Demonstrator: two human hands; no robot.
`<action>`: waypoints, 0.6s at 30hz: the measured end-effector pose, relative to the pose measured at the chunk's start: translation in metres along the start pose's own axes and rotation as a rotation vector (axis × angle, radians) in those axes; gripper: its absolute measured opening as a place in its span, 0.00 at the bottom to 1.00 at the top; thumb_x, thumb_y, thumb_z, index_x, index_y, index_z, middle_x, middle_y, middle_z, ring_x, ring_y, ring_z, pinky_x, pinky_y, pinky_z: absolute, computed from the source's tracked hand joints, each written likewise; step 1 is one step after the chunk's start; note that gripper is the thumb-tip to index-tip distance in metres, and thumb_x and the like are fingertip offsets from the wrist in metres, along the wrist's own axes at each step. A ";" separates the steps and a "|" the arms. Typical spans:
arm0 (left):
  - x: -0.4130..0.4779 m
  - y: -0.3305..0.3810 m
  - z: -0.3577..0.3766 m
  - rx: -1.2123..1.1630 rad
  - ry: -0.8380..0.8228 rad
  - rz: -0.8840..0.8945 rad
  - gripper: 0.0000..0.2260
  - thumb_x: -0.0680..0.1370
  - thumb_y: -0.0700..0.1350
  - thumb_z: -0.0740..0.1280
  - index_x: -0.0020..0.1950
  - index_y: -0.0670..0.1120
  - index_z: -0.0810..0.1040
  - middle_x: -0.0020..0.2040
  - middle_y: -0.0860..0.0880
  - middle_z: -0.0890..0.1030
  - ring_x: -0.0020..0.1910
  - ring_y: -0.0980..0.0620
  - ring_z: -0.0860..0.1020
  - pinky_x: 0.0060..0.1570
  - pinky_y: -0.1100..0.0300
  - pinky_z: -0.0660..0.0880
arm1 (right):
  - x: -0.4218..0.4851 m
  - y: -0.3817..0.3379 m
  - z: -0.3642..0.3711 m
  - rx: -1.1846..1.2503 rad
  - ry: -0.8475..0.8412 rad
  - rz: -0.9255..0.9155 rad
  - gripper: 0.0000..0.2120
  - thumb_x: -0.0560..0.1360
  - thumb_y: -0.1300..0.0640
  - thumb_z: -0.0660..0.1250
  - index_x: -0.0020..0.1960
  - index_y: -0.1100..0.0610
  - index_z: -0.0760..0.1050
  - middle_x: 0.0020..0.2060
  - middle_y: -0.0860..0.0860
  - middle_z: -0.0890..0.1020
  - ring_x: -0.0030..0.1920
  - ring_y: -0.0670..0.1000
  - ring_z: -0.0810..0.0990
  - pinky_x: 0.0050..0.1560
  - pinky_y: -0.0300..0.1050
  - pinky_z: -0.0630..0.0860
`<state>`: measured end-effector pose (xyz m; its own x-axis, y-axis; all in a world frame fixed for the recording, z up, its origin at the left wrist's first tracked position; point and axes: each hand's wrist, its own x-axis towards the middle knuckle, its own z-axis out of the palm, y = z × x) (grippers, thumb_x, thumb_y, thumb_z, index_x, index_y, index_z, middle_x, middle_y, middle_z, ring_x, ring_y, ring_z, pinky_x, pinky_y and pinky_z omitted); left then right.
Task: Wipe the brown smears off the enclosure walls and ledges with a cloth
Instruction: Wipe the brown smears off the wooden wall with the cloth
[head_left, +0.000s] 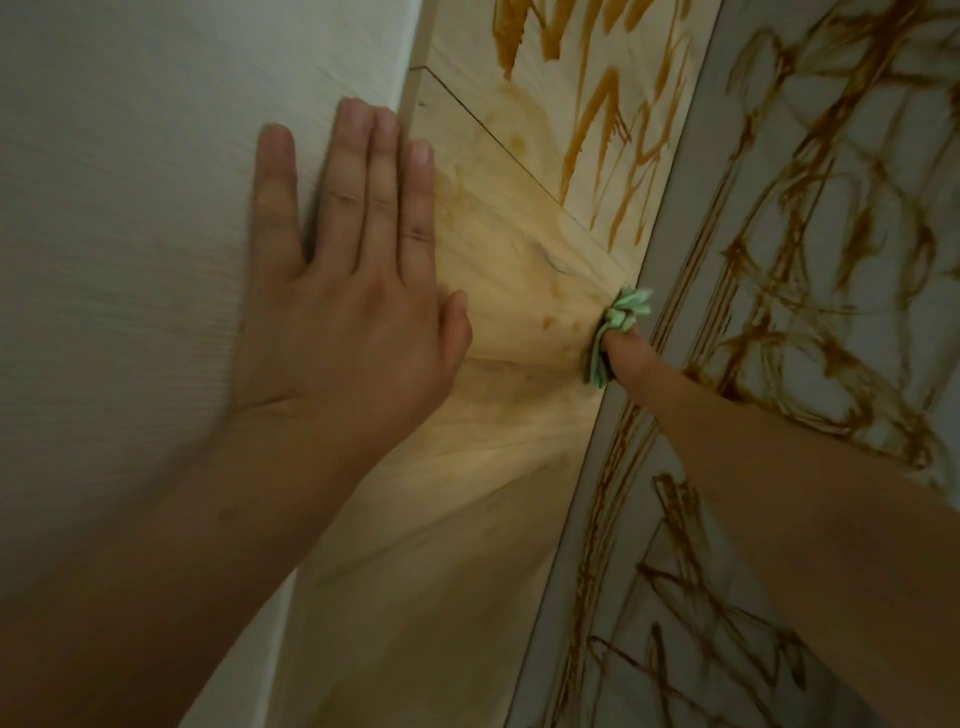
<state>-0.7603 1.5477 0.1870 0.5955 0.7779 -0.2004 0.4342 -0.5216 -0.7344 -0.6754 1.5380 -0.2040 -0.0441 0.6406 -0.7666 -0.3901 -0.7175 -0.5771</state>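
Observation:
My left hand (343, 270) lies flat with straight fingers on the pale outer wall (130, 234), its thumb at the edge of the wooden ledge (519, 270). My right hand (631, 358) grips a bunched green cloth (621, 322) and presses it into the corner where the wooden ledge meets the grey frame strip (670, 249). Most of that hand is hidden behind the cloth and my forearm. Thick brown smears (597, 119) streak the wooden panel above. More brown smears (810, 270) cover the pale inner wall to the right. The ledge near the cloth shows only faint yellowish stains.
The lower wooden surface (441, 545) runs down between the outer wall and the grey frame. Brown streaks (602, 493) also follow the grey frame strip downward. My right forearm (779, 493) crosses the smeared inner wall.

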 end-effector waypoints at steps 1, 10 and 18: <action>0.000 0.000 0.000 0.002 -0.003 0.003 0.37 0.84 0.59 0.42 0.82 0.35 0.36 0.82 0.32 0.41 0.82 0.37 0.38 0.76 0.34 0.35 | -0.003 0.002 0.002 0.020 0.000 0.013 0.27 0.86 0.60 0.51 0.84 0.55 0.52 0.72 0.57 0.72 0.61 0.54 0.76 0.62 0.50 0.74; -0.001 0.000 -0.005 0.024 0.035 0.004 0.36 0.84 0.58 0.44 0.82 0.35 0.39 0.82 0.32 0.44 0.82 0.35 0.40 0.77 0.33 0.38 | -0.095 -0.027 0.050 0.058 0.105 -0.137 0.34 0.83 0.62 0.53 0.84 0.46 0.45 0.65 0.48 0.70 0.58 0.52 0.74 0.63 0.46 0.69; -0.001 -0.001 -0.011 0.037 0.030 -0.021 0.36 0.84 0.58 0.45 0.82 0.34 0.40 0.83 0.32 0.45 0.83 0.35 0.42 0.78 0.33 0.40 | -0.157 -0.053 0.085 -0.119 0.083 -0.542 0.39 0.79 0.69 0.57 0.84 0.54 0.45 0.83 0.50 0.44 0.82 0.47 0.42 0.77 0.31 0.41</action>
<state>-0.7539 1.5432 0.1954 0.6067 0.7776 -0.1651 0.4223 -0.4912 -0.7618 -0.7262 1.4985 -0.0289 0.2089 0.9060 -0.3681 -0.2302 -0.3203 -0.9189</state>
